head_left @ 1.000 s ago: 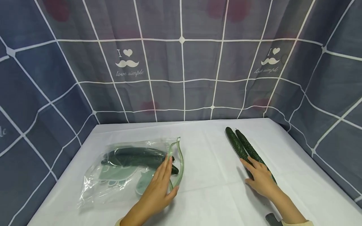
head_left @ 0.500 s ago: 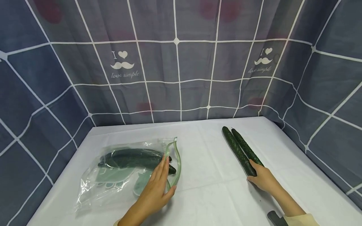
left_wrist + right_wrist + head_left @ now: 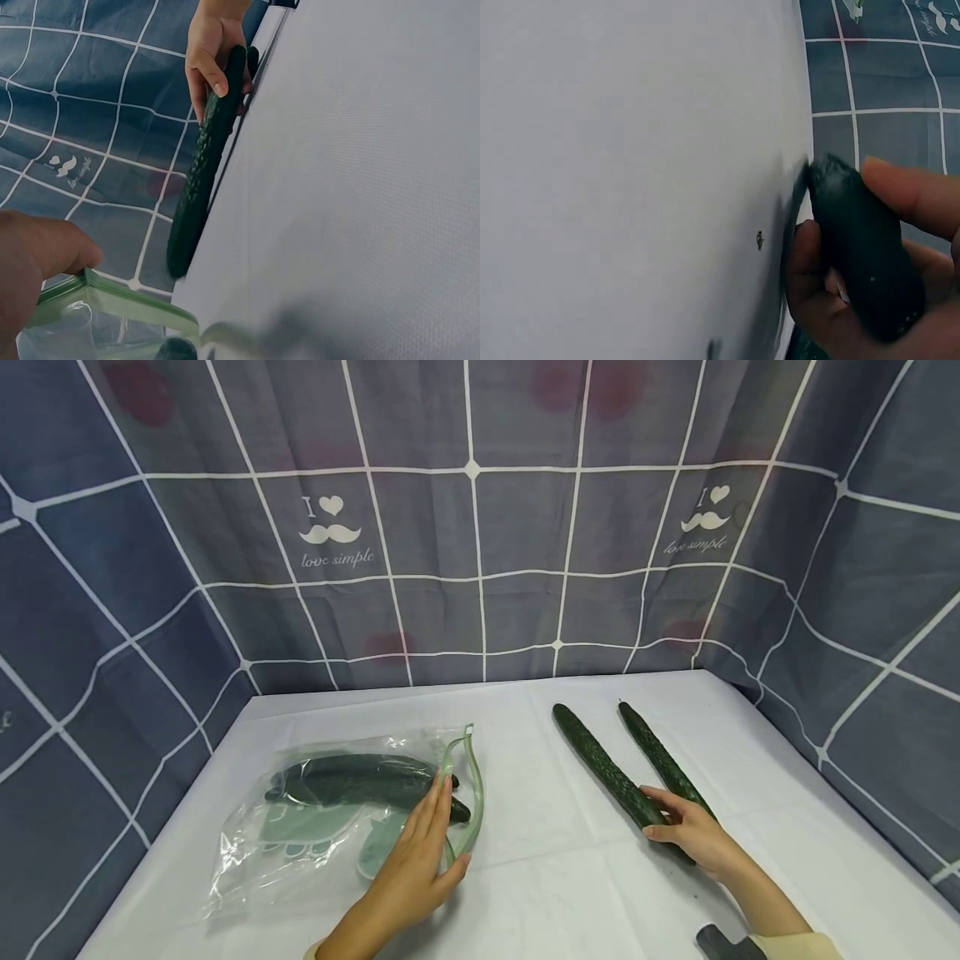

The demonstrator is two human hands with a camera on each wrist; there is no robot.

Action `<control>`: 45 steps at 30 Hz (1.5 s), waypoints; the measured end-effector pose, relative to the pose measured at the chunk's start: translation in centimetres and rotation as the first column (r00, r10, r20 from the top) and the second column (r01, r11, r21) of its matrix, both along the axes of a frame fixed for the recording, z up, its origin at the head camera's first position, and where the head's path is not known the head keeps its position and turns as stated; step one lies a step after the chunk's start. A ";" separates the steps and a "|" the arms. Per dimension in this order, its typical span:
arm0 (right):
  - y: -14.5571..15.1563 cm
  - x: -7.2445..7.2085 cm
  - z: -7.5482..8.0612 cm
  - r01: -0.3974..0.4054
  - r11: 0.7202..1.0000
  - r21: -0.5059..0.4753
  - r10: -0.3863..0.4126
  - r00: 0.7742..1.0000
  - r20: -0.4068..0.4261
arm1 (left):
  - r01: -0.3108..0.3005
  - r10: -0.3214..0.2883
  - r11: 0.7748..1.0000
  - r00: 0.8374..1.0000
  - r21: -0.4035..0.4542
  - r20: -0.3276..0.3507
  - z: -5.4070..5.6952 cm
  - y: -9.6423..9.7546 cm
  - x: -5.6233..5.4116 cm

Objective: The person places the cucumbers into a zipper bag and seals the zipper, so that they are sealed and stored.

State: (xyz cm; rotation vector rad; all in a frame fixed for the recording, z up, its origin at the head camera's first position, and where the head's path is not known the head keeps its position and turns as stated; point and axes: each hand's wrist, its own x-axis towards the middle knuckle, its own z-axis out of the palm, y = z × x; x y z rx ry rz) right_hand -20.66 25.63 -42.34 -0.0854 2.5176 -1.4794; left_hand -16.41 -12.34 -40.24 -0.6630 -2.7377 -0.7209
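Note:
My right hand (image 3: 693, 835) grips the near end of a dark green cucumber (image 3: 600, 760), thumb on one side and fingers on the other. In the right wrist view the cucumber's blunt end (image 3: 866, 255) shows between thumb and fingers. A second cucumber (image 3: 660, 752) lies just right of it, its near end behind the hand. My left hand (image 3: 420, 852) lies over the mouth of a clear zip bag (image 3: 247, 852) with green zip strips. In the left wrist view its thumb holds the raised green rim (image 3: 142, 300). Inside the bag lie dark green cucumbers (image 3: 360, 781), partly covered by the hand.
A white cloth covers the table (image 3: 540, 893). Grey-blue checked curtains (image 3: 427, 527) enclose it at the back and both sides. Part of a dark grey object (image 3: 723, 943) shows by the right sleeve at the bottom edge.
My right hand took hold of the left cucumber of the pair and shifted it leftward, opening a gap between the two. The left hand has stayed at the bag's mouth.

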 end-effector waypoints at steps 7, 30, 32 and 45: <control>0.1 -0.5 0.3 -0.149 0.979 0.137 0.162 0.982 -0.095 | 0.002 -0.002 1.000 1.000 -0.009 0.003 0.1 0.1 0.0; -1.5 -0.6 0.9 -0.045 0.911 0.410 0.200 0.917 -0.345 | -0.008 0.008 1.000 1.000 -0.014 0.022 0.3 0.2 0.0; -1.5 -0.7 1.0 -0.058 0.925 0.376 0.193 0.923 -0.333 | -0.011 0.011 1.000 1.000 -0.011 0.025 0.3 0.1 0.0; -0.7 -1.6 1.6 -0.096 0.988 0.119 0.114 0.981 -0.156 | -0.013 0.013 1.000 0.999 0.007 0.052 0.1 0.0 -0.1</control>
